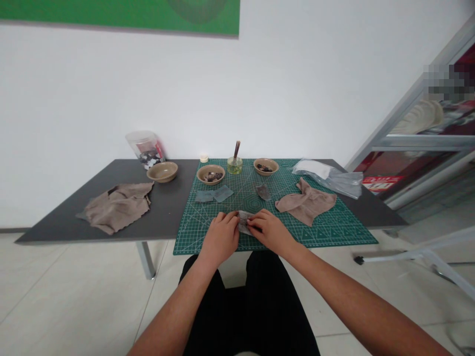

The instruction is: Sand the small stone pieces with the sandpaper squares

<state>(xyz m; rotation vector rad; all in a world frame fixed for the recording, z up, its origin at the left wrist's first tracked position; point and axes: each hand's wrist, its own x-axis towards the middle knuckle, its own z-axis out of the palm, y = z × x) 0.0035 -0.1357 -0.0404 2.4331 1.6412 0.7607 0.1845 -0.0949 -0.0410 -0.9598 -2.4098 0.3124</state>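
Note:
Close to the front edge of the green cutting mat (pixel 208 236), a small greyish see-through bag (pixel 244 222) is held between both hands. The fingers of my left hand (pixel 222 235) pinch its left side. My right hand (pixel 272 230) grips the right side, with thumb and fingertips pressed together on it. What the bag contains is too small to make out. Beyond the hands lie flat transparent bags (pixel 223 193) and a small bag (pixel 263 192) with something dark in it. Two tan bowls, the left bowl (pixel 211 182) and the right bowl (pixel 265 171), hold dark pieces.
A brown cloth (pixel 306 201) and a plastic package (pixel 328 177) lie at right. Another brown cloth (pixel 119 206), a tan bowl (pixel 162 172) and a tilted transparent jar (pixel 146 151) are at left. A glass jar with sticks (pixel 234 166) stands at the back, before the wall.

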